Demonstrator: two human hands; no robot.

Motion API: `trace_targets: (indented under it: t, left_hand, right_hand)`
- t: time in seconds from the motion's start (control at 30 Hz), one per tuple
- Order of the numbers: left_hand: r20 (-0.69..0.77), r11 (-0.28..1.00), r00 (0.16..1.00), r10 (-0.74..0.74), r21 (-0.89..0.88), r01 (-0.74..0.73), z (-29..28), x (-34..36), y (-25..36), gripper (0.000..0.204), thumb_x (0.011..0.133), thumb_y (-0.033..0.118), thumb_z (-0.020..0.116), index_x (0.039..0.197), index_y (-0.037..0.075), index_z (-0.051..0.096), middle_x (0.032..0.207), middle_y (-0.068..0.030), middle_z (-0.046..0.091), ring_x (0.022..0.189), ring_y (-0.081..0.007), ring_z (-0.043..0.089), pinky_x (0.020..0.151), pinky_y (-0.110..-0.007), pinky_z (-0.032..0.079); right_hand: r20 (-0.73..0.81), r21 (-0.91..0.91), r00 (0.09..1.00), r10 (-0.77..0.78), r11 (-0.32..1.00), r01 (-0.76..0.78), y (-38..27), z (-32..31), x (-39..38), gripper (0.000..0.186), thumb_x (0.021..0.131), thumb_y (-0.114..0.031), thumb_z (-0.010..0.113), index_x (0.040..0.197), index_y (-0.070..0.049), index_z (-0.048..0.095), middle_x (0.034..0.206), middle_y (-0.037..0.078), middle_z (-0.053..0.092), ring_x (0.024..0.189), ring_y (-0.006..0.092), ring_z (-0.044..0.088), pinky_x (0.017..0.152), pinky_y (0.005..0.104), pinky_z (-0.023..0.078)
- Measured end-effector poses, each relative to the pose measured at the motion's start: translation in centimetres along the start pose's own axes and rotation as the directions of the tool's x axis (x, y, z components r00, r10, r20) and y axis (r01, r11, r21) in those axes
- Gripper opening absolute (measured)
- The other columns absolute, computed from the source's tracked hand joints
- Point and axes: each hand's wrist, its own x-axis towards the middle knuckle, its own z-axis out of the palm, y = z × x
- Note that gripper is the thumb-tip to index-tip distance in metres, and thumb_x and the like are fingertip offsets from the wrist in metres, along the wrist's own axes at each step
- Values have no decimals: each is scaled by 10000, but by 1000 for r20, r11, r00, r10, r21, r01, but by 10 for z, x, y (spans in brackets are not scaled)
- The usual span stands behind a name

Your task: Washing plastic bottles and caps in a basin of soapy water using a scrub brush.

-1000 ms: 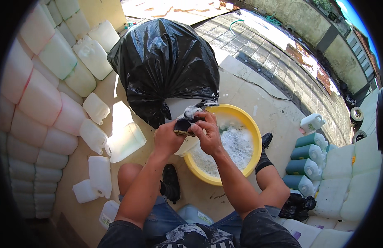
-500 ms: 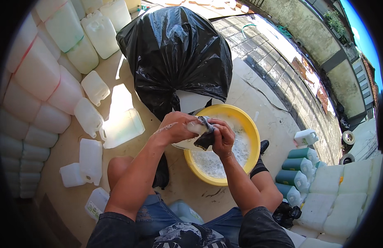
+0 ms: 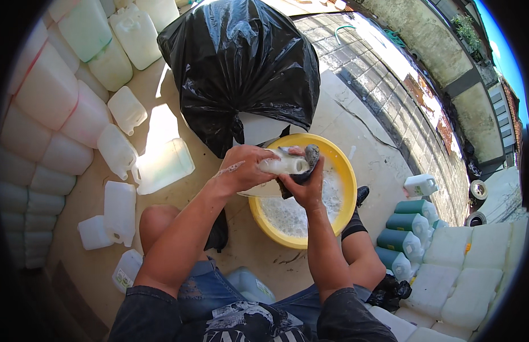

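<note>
Over a yellow basin (image 3: 351, 194) of white suds, I hold a translucent white plastic jug (image 3: 282, 165), its open round mouth turned to the right. My left hand (image 3: 240, 166) is closed round the jug's upper part and has foam along the wrist. A dark wet cloth or scrubbing pad (image 3: 311, 155) lies in my right hand (image 3: 306, 187), whose fingers curl round it beside the jug's mouth. The lower body of the jug is partly hidden by my hands and forearm.
A large black plastic bag (image 3: 241, 62) stands beyond the basin. White jerrycans (image 3: 120, 214) lie at the left, beside stacked jerrycans (image 3: 47, 108). Dark green jugs (image 3: 406, 223) and more stacked white containers (image 3: 447, 251) stand at the right. A bluish jug (image 3: 250, 285) sits between my legs.
My right hand has turned and drawn the dark cloth back to the right, so the jug's mouth now shows. The jug stays in my left hand.
</note>
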Motion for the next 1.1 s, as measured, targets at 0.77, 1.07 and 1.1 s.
trace_targets:
  t: [0.77, 1.07, 1.1]
  left_hand:
    - [-257, 948, 940, -223, -281, 148, 38, -60, 31, 974, 731, 237, 819, 1529, -101, 376, 1406, -323, 578, 1257, -418, 630, 1066, -415, 501]
    - [-339, 942, 939, -59, -331, -60, 38, -44, 1, 653, 709, 149, 794, 1310, -66, 654, 1211, -272, 709, 1141, -355, 709, 1021, -369, 544]
    - [-356, 952, 932, -63, -301, -50, 39, -41, 0, 626, 718, 132, 792, 1301, -58, 664, 1221, -262, 710, 1128, -341, 718, 1006, -364, 549]
  right_hand:
    - [-168, -308, 981, 100, 940, -148, 51, 66, -37, 518, 1120, -285, 409, 1533, 27, 435, 1474, 225, 568, 1381, 320, 533, 1158, 402, 387]
    - [-237, -166, 823, 516, 813, -558, 27, 40, 47, 500, 1109, -355, 410, 1324, 54, 600, 1391, 274, 577, 1320, 406, 528, 1142, 447, 382]
    - [-301, -248, 860, 412, 837, -488, 30, 51, 25, 491, 1108, -350, 418, 1292, 60, 613, 1338, 280, 617, 1268, 411, 575, 1111, 455, 416]
